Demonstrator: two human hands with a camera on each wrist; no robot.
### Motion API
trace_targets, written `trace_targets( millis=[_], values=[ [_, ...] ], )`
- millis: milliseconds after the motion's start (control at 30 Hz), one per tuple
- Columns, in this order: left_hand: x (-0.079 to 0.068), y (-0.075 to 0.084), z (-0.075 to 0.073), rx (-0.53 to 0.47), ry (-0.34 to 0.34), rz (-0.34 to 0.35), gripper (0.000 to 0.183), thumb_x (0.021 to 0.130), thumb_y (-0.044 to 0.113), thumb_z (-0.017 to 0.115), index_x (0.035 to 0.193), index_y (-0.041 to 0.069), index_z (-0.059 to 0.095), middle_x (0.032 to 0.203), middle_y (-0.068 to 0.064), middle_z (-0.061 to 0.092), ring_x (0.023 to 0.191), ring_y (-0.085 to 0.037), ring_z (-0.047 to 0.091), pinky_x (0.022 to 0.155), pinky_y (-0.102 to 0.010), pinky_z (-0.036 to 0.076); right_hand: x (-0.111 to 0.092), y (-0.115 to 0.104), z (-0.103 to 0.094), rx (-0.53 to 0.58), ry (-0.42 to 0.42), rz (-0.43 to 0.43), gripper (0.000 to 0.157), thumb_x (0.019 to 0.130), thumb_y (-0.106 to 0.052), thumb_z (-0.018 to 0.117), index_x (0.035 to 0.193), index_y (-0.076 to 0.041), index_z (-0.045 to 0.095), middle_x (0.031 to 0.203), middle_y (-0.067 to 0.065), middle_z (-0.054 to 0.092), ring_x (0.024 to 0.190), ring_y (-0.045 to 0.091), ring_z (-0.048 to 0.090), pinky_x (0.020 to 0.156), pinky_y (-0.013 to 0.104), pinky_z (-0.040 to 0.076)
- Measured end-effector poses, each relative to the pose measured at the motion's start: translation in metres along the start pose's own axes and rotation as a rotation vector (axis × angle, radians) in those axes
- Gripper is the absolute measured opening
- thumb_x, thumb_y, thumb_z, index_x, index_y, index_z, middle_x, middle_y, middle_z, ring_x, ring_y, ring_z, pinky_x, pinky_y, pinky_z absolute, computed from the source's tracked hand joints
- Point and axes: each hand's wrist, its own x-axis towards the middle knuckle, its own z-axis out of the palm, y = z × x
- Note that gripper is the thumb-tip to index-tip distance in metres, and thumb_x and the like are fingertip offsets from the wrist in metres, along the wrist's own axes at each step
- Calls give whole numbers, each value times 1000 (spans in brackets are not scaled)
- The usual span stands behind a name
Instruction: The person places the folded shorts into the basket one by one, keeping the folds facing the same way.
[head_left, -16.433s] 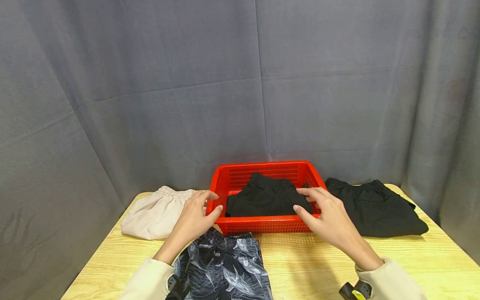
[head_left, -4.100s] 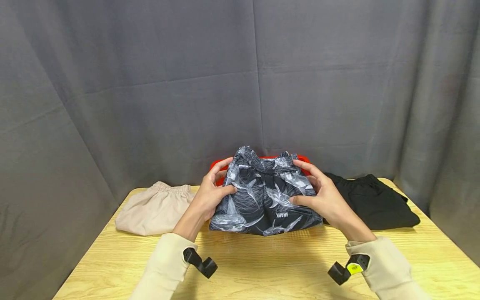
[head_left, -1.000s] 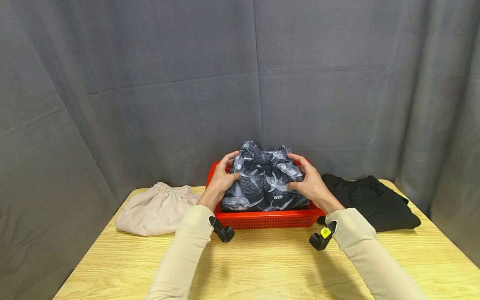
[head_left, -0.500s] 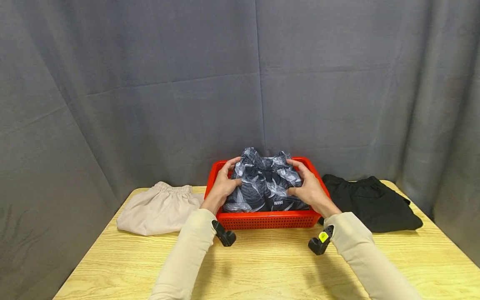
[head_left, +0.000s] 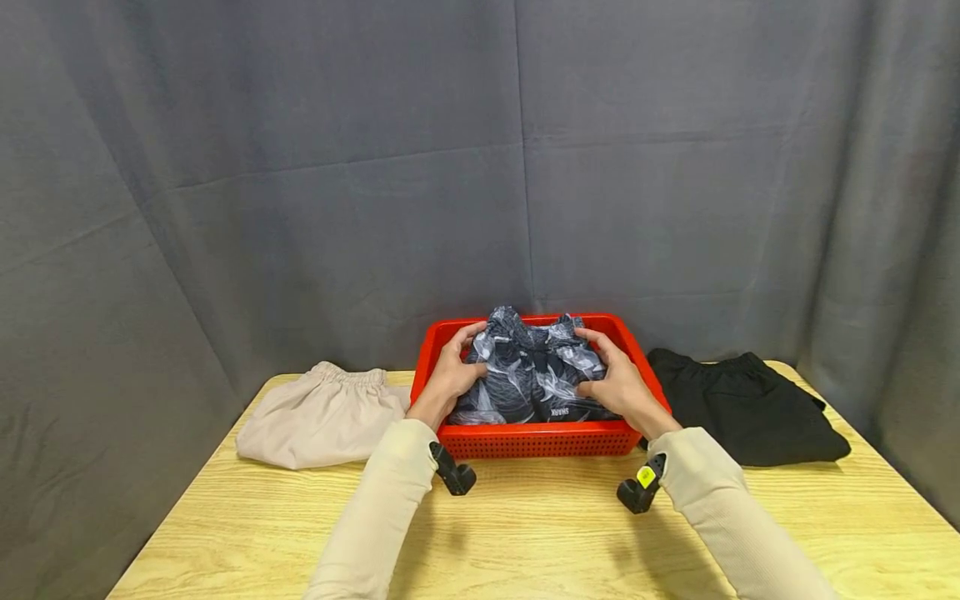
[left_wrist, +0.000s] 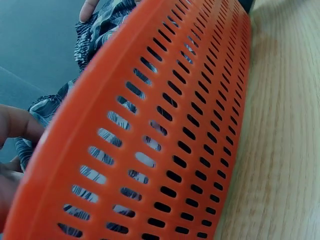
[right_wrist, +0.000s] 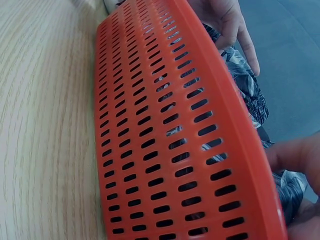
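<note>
A pair of dark shorts with a grey shark print lies folded inside a red plastic basket, waistband toward the back. My left hand grips the shorts' left side, thumb on the front and fingers toward the waistband. On the other side my right hand holds the right edge in the same way. Through the slots of the basket wall in the left wrist view, the printed cloth shows. The right wrist view also shows the shorts behind the rim, with fingers on them.
Beige shorts lie folded on the wooden table left of the basket. Black shorts lie to its right, close to the basket wall. A grey curtain hangs behind and along the sides.
The shark-print shorts came off the table's front, were carried over the basket in both hands, and have sunk lower into it over the last second. They now cover the black garment inside.
</note>
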Motion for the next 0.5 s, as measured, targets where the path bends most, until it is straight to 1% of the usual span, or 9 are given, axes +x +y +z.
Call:
trace_targets(
  millis=[67,167,233,333,500],
  values=[
    [0,-2,0,7,-3,-9,72,72,-18,56,137,15,55,127,-14,48,106,-29,49,83,-33,41,0,1,1,-16,-6,4,86,73,11,69,148,-17,37,152,21,30,137,43,27,89,51,45],
    [0,-4,1,17,-9,-16,71,72,-18,56,136,14,55,128,-15,47,105,-29,49,82,-33,42,0,2,2,-36,-15,13,86,73,11,69,148,-16,37,154,19,27,138,44,23,82,46,48],
    [0,-5,1,24,-9,-18,71,72,-18,56,136,14,56,128,-15,47,104,-29,49,81,-33,41,0,3,3,-42,-19,19,86,73,11,69,148,-17,37,154,18,26,138,44,23,79,43,47],
    [0,-7,2,36,-6,-14,70,72,-18,55,135,13,57,128,-16,48,105,-30,49,81,-33,41,1,4,3,-49,-24,23,86,73,11,69,148,-16,37,153,20,27,137,43,26,77,42,46],
    [1,-10,3,56,-4,-24,69,72,-17,54,133,13,58,127,-16,48,109,-31,47,86,-36,41,3,5,3,-69,-38,37,85,73,11,68,148,-14,38,152,22,29,128,41,36,78,41,44]
  ],
)
